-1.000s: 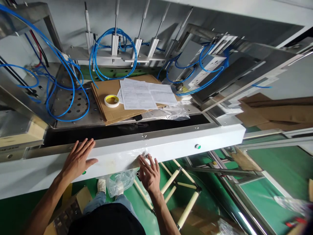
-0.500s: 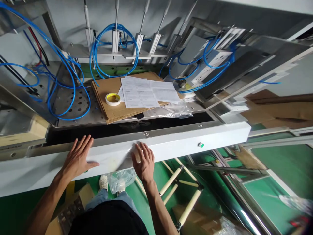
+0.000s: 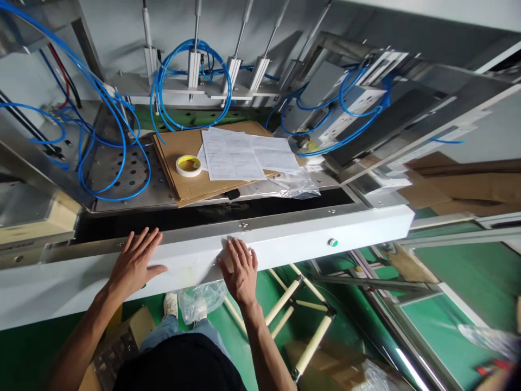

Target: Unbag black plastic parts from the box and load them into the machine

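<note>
My left hand (image 3: 133,266) lies with its fingers spread on the front edge of the white machine frame (image 3: 297,240), its fingertips on the metal strip. Further right, my right hand (image 3: 240,271) rests on the same white edge, fingers stretched out and holding nothing. Behind them, cardboard sheets (image 3: 171,184) lie stacked on the metal plate (image 3: 103,184). On the cardboard are printed papers (image 3: 234,157) and a roll of tape (image 3: 188,166). A clear plastic bag (image 3: 299,186) sits beside the papers.
Blue air hoses (image 3: 158,98) coil around metal cylinders (image 3: 194,68) at the back. A green button (image 3: 333,243) is on the white front at right. Below are a pipe frame (image 3: 313,345), a cardboard box (image 3: 142,324) and a plastic bag (image 3: 201,301). A blurred hand shows at bottom right.
My left hand has shifted slightly right along the edge. My right hand stays nearly where it was. At the far bottom right, part of another person's hand has come into view.
</note>
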Available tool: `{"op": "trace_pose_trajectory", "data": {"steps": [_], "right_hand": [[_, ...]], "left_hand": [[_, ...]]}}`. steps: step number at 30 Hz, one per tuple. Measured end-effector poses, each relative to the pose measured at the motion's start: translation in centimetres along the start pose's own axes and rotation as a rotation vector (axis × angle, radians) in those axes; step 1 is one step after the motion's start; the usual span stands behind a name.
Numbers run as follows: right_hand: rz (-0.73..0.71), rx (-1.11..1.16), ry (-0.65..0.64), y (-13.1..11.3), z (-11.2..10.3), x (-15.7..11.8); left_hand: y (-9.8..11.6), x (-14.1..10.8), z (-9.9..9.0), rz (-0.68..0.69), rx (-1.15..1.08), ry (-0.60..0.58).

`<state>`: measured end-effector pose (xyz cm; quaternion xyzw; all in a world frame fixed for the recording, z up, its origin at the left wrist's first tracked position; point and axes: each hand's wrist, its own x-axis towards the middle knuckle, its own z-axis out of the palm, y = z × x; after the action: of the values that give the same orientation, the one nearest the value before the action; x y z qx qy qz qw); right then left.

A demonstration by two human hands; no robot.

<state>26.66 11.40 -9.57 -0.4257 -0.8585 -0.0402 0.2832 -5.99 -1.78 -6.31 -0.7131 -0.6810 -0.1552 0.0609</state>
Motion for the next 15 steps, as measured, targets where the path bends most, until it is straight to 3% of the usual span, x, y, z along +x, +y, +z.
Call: {"op": "trace_pose_trajectory", "data": {"steps": [15], "right_hand": [[-0.038,0.103,0.007,1.06,-1.04,0.12]], "left_hand": [[-0.93,0.47,0.17,-0.049,-0.032,-0.060]]}}
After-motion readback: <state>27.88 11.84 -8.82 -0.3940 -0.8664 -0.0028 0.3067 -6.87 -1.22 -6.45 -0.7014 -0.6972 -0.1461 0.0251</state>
